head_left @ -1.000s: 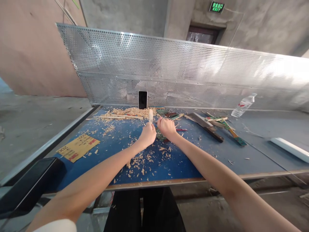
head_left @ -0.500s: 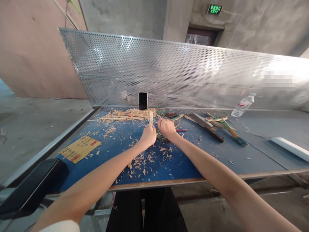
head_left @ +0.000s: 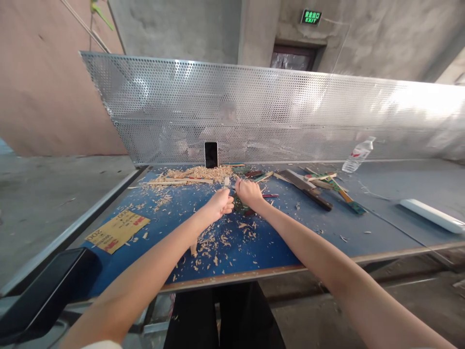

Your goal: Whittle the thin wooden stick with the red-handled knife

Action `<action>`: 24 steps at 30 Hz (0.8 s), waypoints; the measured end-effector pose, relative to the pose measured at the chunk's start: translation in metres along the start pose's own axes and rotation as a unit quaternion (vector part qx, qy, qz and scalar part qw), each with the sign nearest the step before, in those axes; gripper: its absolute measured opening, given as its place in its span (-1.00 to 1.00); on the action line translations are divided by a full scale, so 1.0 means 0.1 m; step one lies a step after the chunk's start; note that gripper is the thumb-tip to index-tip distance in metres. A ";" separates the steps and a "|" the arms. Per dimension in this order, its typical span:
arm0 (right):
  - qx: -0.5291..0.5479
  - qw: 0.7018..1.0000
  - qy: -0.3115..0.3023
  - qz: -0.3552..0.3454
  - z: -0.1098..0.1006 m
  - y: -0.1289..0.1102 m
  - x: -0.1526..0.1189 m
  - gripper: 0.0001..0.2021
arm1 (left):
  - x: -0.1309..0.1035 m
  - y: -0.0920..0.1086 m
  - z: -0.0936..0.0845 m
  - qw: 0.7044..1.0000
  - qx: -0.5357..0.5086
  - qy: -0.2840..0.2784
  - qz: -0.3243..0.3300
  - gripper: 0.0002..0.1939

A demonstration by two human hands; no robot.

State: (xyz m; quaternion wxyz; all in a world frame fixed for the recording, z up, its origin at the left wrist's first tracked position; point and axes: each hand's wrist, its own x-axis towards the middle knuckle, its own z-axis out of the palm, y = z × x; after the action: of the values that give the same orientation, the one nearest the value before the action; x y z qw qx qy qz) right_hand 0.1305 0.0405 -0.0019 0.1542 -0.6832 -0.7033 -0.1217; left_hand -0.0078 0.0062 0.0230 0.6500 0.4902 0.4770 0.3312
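My left hand (head_left: 220,202) is closed around the lower part of a pale strip of wood (head_left: 227,181), whose top end stands up above the fingers. Just to its right, my right hand (head_left: 249,192) is wrapped in a fist around a small knife (head_left: 233,187); only a short grey bit of it shows, pointing at the wood, and its handle is hidden. Both hands are above the blue tabletop (head_left: 145,257). Wood shavings (head_left: 209,245) are scattered below them, and a heap of shavings (head_left: 192,173) lies behind.
A phone (head_left: 211,155) stands upright at the back before a perforated metal panel (head_left: 174,102). Sandpaper (head_left: 118,230) and a black box-like object (head_left: 47,291) are left. To the right are a saw (head_left: 307,189), painted wooden strips (head_left: 345,195), a tilted bottle (head_left: 359,155) and a white bar (head_left: 432,215).
My left hand has shifted slightly left and down, with less of the wood strip showing above it. My right fist stays close beside it. The view has turned a little.
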 end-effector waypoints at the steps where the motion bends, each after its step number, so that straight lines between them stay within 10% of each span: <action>1: -0.001 1.000 -0.002 -0.007 0.00 0.01 0.01 -0.42 | -0.02 0.01 -0.03 1.000 0.028 -0.006 0.001 -0.76; 10: 0.021 0.999 0.029 0.027 0.03 -0.12 -0.06 -0.38 | -0.01 -0.22 0.08 0.896 0.331 0.256 0.151 -0.90; 16: 0.007 1.000 0.025 0.004 0.03 -0.06 -0.04 -0.39 | -0.03 -0.05 0.09 0.991 0.066 0.105 0.042 -0.74; 20: 0.008 1.000 0.002 -0.024 -0.02 0.04 0.04 -0.41 | -0.12 0.04 -0.02 0.999 -0.037 -0.021 0.004 -0.72; 24: 0.012 1.000 0.000 -0.026 -0.03 0.04 0.04 -0.42 | -0.10 -0.06 -0.04 0.987 0.121 0.079 0.063 -0.74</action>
State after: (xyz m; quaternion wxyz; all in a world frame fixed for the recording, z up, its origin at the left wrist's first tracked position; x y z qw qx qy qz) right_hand 0.1343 0.0433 0.0022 0.1592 -0.6627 -0.7223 -0.1171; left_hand -0.0148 -0.0030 0.0196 0.5240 0.5665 0.5319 0.3487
